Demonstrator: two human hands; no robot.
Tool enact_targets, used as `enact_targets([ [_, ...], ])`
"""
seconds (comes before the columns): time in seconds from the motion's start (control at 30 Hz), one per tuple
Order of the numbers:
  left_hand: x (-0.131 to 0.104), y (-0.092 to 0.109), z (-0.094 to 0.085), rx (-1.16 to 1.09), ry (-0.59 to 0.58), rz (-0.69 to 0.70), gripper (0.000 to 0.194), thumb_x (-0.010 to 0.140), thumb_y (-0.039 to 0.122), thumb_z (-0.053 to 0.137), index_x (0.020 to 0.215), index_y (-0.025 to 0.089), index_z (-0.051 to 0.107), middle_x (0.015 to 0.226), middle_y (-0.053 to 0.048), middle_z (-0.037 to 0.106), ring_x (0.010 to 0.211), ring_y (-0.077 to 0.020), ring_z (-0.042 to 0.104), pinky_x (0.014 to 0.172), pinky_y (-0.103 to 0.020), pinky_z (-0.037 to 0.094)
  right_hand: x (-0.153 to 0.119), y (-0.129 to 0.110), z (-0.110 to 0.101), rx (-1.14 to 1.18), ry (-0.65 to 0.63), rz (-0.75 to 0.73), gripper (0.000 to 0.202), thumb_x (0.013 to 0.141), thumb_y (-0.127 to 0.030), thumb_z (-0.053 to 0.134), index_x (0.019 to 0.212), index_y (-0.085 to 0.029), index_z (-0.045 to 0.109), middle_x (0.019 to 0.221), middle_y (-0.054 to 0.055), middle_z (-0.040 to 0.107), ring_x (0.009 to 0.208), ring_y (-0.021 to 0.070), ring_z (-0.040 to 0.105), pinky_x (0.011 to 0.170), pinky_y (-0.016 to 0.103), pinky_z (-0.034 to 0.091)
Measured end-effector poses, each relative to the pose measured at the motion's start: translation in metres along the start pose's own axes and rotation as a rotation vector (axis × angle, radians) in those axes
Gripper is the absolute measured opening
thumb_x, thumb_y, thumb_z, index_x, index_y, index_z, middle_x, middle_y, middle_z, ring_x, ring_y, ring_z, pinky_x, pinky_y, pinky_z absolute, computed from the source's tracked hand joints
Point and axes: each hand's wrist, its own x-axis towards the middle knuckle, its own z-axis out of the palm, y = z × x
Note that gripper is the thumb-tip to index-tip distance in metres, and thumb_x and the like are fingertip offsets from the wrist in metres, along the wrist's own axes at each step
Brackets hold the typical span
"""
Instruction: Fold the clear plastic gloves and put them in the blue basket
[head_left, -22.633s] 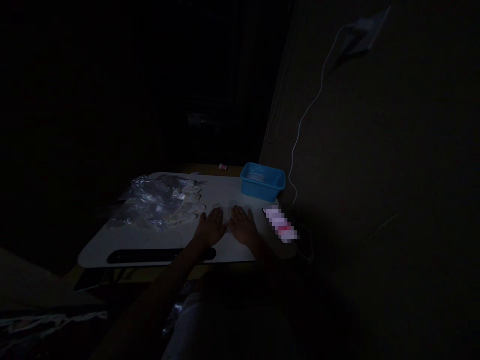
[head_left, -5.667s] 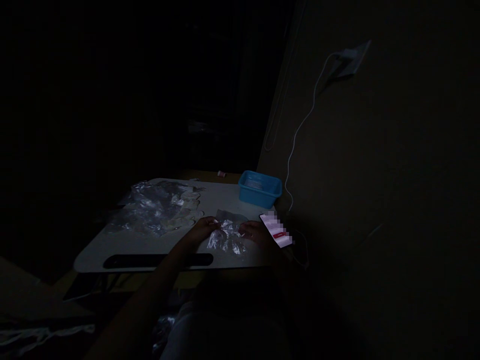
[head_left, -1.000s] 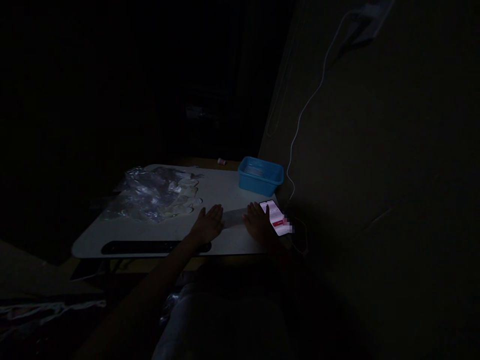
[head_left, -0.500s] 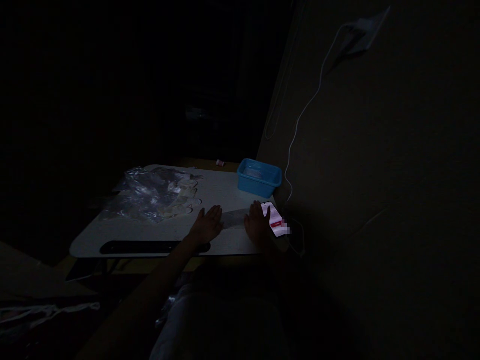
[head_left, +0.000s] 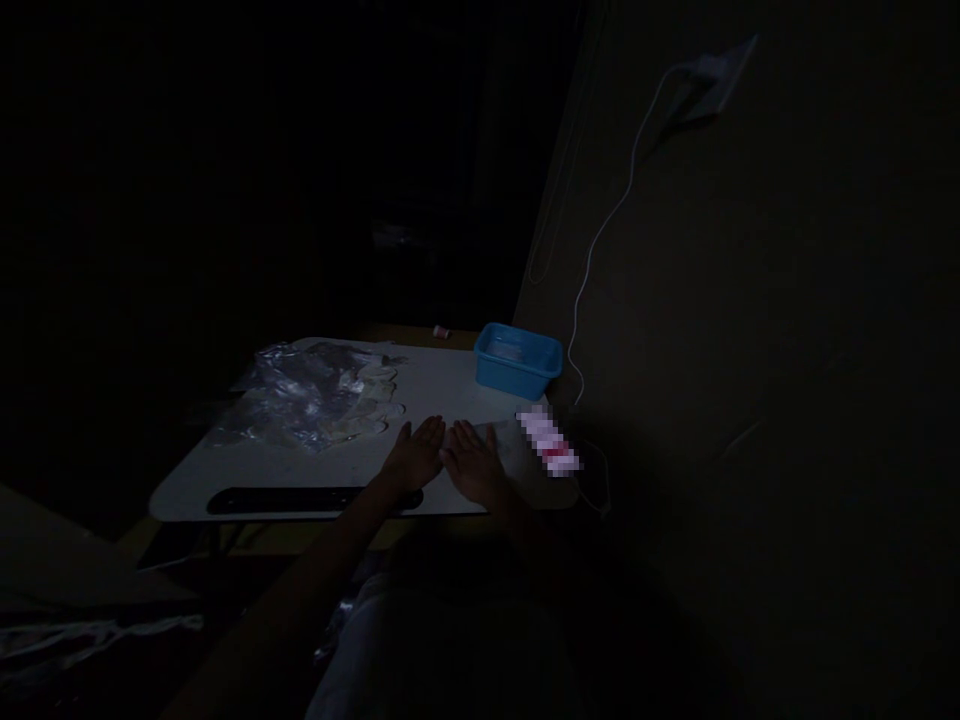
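Observation:
My left hand (head_left: 415, 455) lies palm down with its fingers stretched out, near the front of the white table (head_left: 442, 385). Right beside it my right hand (head_left: 474, 468) is also flat, its thumb spread to the right. Under and just beyond the right hand shows a thin, greyish, see-through sheet (head_left: 493, 434), perhaps plastic; the hands cover much of it and the light is dim. Neither hand grips anything.
Crumpled clear plastic (head_left: 296, 400) and pale glove-like pieces (head_left: 379, 395) lie at the left. A blue basin (head_left: 516, 376) stands at the back right, a lit phone (head_left: 547, 440) near the right edge. A white cable (head_left: 592, 245) hangs along the wall.
My right hand has moved left across the sheet, from beside the phone to next to my left hand. The left hand stays in nearly the same place. The view has shifted slightly.

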Motion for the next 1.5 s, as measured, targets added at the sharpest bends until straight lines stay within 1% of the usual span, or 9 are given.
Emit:
enact_targets([
  [0.4,0.001,-0.001,0.004,-0.014,0.045,0.009,0.053,0.086,0.03,0.021,0.133,0.008,0.031,0.141,-0.016,0.025,0.131,-0.0235,0.024,0.101,-0.051,0.02,-0.009,0.065,0.006,-0.155,0.177,0.085,0.042,0.091,-0.036,0.028,0.12,-0.014,0.049,0.13,0.013,0.046,0.127,0.0238,0.031,0.103,0.055,0.01],
  [0.6,0.001,-0.002,0.005,-0.017,0.052,0.013,0.051,0.087,0.031,0.021,0.133,0.011,0.031,0.141,-0.015,0.026,0.13,-0.0232,0.024,0.101,-0.05,0.02,-0.01,0.069,0.007,-0.16,0.208,0.109,0.045,0.091,-0.037,0.027,0.119,-0.011,0.051,0.13,0.015,0.045,0.128,0.0256,0.029,0.102,0.056,0.007],
  [0.83,0.0,0.0,0.002,-0.023,0.043,0.01,0.05,0.087,0.03,0.022,0.133,0.012,0.032,0.141,-0.015,0.027,0.13,-0.0233,0.025,0.101,-0.051,0.02,-0.009,0.072,0.004,-0.176,0.236,0.293,0.048,0.09,-0.036,0.029,0.12,-0.003,0.048,0.131,0.021,0.043,0.127,0.0283,0.028,0.101,0.057,0.009],
  [0.9,0.0,0.001,0.0,-0.028,0.042,0.005,0.05,0.087,0.03,0.023,0.133,0.012,0.032,0.141,-0.015,0.027,0.13,-0.0233,0.025,0.101,-0.051,0.02,-0.01,0.069,0.0,-0.173,0.254,0.291,0.048,0.089,-0.033,0.029,0.122,-0.002,0.045,0.133,0.021,0.039,0.129,0.0278,0.026,0.102,0.056,0.008],
  [0.97,0.0,0.002,-0.001,-0.026,0.036,-0.001,0.05,0.086,0.029,0.023,0.133,0.011,0.032,0.141,-0.015,0.027,0.13,-0.0229,0.025,0.101,-0.051,0.019,-0.01,0.061,-0.004,-0.155,0.249,0.213,0.047,0.089,-0.031,0.029,0.125,-0.004,0.042,0.136,0.018,0.036,0.13,0.0255,0.024,0.104,0.054,0.006],
  [1.17,-0.001,0.001,-0.002,-0.019,0.021,0.002,0.051,0.085,0.028,0.028,0.133,0.014,0.031,0.141,-0.014,0.028,0.131,-0.023,0.024,0.101,-0.05,0.021,-0.002,0.008,-0.005,-0.062,0.151,-0.042,0.049,0.091,-0.037,0.024,0.131,-0.011,0.036,0.14,0.011,0.033,0.132,0.0201,0.02,0.107,0.047,0.007],
  [1.27,-0.001,0.0,-0.001,-0.024,0.006,0.018,0.051,0.083,0.026,0.032,0.134,0.018,0.031,0.141,-0.012,0.029,0.131,-0.0231,0.023,0.102,-0.05,0.021,0.004,-0.012,-0.001,-0.032,0.102,-0.088,0.052,0.092,-0.038,0.019,0.133,-0.01,0.033,0.139,0.01,0.033,0.132,0.0194,0.02,0.108,0.045,0.009],
  [1.37,-0.001,-0.001,0.0,-0.023,0.002,0.017,0.052,0.083,0.025,0.031,0.134,0.018,0.03,0.141,-0.011,0.028,0.131,-0.0234,0.022,0.101,-0.05,0.021,0.006,-0.014,0.002,-0.027,0.077,-0.049,0.054,0.092,-0.041,0.015,0.132,-0.01,0.034,0.138,0.011,0.035,0.131,0.021,0.023,0.107,0.048,0.011],
  [1.5,0.001,-0.001,0.002,-0.013,0.01,0.002,0.051,0.085,0.027,0.027,0.133,0.011,0.032,0.141,-0.014,0.028,0.131,-0.0233,0.024,0.102,-0.05,0.021,0.003,0.001,0.004,-0.059,0.087,-0.007,0.053,0.091,-0.042,0.017,0.127,-0.012,0.042,0.136,0.012,0.039,0.13,0.023,0.024,0.105,0.053,0.011],
])
